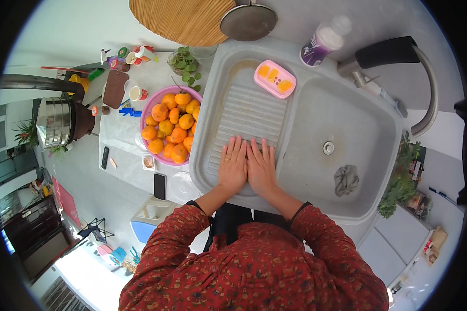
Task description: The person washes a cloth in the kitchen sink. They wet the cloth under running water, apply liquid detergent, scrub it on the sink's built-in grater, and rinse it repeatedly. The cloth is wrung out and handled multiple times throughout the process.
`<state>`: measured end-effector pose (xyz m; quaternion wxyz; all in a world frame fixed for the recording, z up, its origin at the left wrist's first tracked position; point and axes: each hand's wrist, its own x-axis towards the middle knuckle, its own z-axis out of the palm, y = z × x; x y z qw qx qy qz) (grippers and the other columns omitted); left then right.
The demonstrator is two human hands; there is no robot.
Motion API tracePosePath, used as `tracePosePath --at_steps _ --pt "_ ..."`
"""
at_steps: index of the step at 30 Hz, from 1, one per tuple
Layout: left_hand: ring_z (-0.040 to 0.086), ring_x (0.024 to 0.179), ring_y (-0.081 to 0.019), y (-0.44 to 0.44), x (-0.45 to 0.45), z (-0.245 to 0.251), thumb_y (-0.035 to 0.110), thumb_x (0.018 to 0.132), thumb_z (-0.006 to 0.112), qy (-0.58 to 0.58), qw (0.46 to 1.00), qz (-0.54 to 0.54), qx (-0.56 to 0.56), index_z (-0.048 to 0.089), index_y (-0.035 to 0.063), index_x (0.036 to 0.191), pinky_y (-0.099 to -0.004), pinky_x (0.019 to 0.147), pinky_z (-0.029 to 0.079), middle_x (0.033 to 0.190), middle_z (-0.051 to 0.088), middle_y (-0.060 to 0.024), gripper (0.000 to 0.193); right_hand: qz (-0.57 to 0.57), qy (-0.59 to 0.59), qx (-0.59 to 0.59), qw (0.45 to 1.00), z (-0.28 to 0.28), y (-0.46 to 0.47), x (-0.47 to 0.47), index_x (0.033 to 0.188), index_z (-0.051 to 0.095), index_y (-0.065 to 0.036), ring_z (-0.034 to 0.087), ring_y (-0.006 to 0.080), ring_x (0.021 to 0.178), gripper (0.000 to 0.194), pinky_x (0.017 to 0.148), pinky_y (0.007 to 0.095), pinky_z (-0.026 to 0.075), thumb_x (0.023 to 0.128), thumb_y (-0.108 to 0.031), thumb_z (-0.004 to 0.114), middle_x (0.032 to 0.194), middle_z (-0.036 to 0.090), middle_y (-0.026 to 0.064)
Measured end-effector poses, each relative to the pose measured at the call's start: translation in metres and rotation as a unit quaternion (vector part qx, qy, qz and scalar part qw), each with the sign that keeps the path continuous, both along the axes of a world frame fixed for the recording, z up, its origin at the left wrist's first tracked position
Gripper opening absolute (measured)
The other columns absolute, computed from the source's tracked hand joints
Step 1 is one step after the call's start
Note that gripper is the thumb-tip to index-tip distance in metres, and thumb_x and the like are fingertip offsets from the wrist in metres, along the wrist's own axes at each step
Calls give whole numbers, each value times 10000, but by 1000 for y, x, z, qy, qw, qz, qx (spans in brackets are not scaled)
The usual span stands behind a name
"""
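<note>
My left hand (pixel 233 163) and my right hand (pixel 261 165) lie side by side, palms down, on the ribbed washboard part (pixel 253 112) of a grey sink. Their inner edges touch, and a ring shows on a finger of the left. Whether anything lies under the palms is hidden. Beyond the fingers, a pink soap dish (pixel 275 79) with yellow-orange pieces in its openings sits at the top of the washboard basin. In the deeper basin (pixel 307 128) to the right, a crumpled grey cloth (pixel 346 180) lies below the metal drain (pixel 328 147).
Left of the sink, a pink basket (pixel 144 142) holds orange persimmons (pixel 179 135). Nearby are a black phone (pixel 160 186), a clear lid (pixel 183 186) and a plant in a glass jar (pixel 183 64). A purple-labelled bottle (pixel 315 50) and a curved faucet (pixel 432 85) stand behind the basins.
</note>
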<state>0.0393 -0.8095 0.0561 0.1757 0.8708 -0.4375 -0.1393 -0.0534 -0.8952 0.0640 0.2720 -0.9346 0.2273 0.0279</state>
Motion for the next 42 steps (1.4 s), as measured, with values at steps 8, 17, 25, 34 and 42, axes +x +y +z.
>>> tracePosePath --at_steps 8,17,25,34,42 --pt "231 1497 -332 -32 42 -23 151 962 491 -87 993 56 -48 406 -3 1466 -489 1222 161 1583 308 -206 534 -79 -119 -81 986 -22 -37 55 1425 483 -7 209 373 1495 496 1212 540 127 958 -167 525 1576 330 182" --pt "268 1489 -322 -11 19 -27 118 960 473 -56 998 -1 -14 406 -4 1469 -491 1218 176 1578 328 -201 528 -24 -104 -54 993 -10 -24 32 1432 475 -14 219 379 1489 501 1207 544 134 960 -171 531 1580 326 164" --pt "242 1493 -352 1 -3 0 157 955 515 -24 999 31 -15 395 8 1480 -498 1214 176 1590 293 -215 559 -30 -91 -40 995 -28 2 3 1442 472 -22 229 368 1492 528 1205 559 152 943 -181 549 1588 322 149" --pt "247 1488 -358 -54 48 -10 132 962 509 -107 989 83 -53 390 1 1477 -498 1209 187 1588 285 -227 544 -111 -136 -103 979 -19 -52 68 1474 429 -30 223 360 1498 559 1211 549 138 937 -143 538 1588 316 172" --pt "277 1484 -346 -3 6 -10 152 973 490 -43 999 11 -15 421 -1 1462 -497 1219 158 1559 353 -219 517 -19 -101 -41 994 -30 -3 7 1435 481 -27 243 350 1490 506 1212 538 151 951 -169 524 1568 362 143"
